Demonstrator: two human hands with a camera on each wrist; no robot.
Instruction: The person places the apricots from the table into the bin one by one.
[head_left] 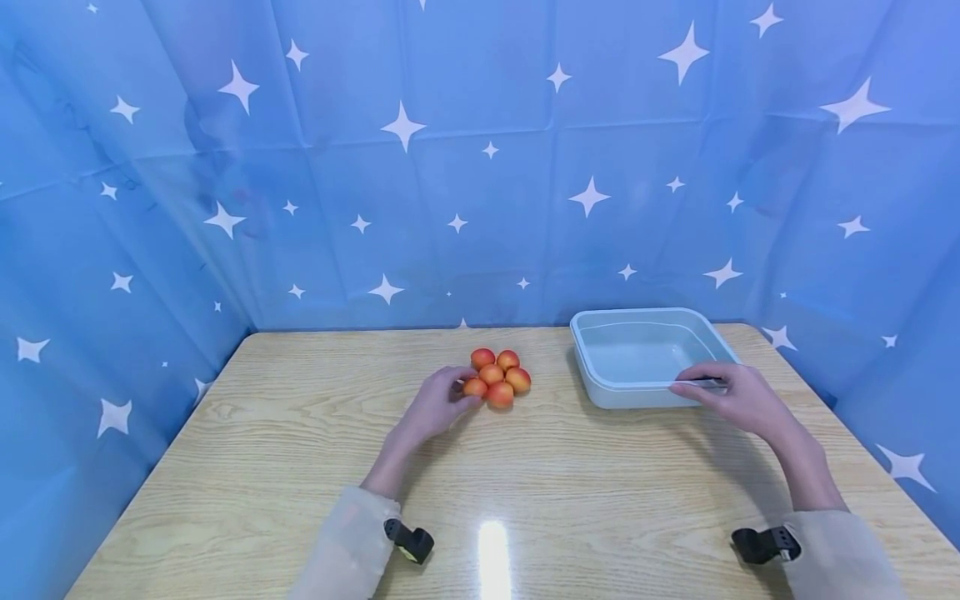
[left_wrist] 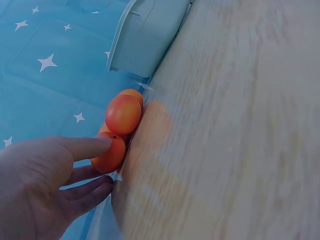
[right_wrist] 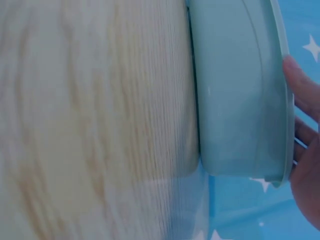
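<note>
Several small orange-red apricots (head_left: 501,395) sit in a tight cluster on the table. My left hand (head_left: 435,406) is at the cluster's left side, with thumb and fingers around the nearest left apricot (head_left: 475,387). In the left wrist view the thumb lies on this apricot (left_wrist: 111,156), with the other fingers behind and under it. My right hand (head_left: 742,398) grips the near right rim of a pale blue plastic basin (head_left: 611,396), fingers inside and thumb outside. The right wrist view shows the thumb on the rim of the basin (right_wrist: 240,100).
The wooden table (head_left: 300,450) carries the basin at its back right, right of the apricots. A blue curtain with white stars (head_left: 480,183) hangs behind the table and along both sides. Each sleeve (head_left: 348,542) bears a small black wrist camera (head_left: 411,542).
</note>
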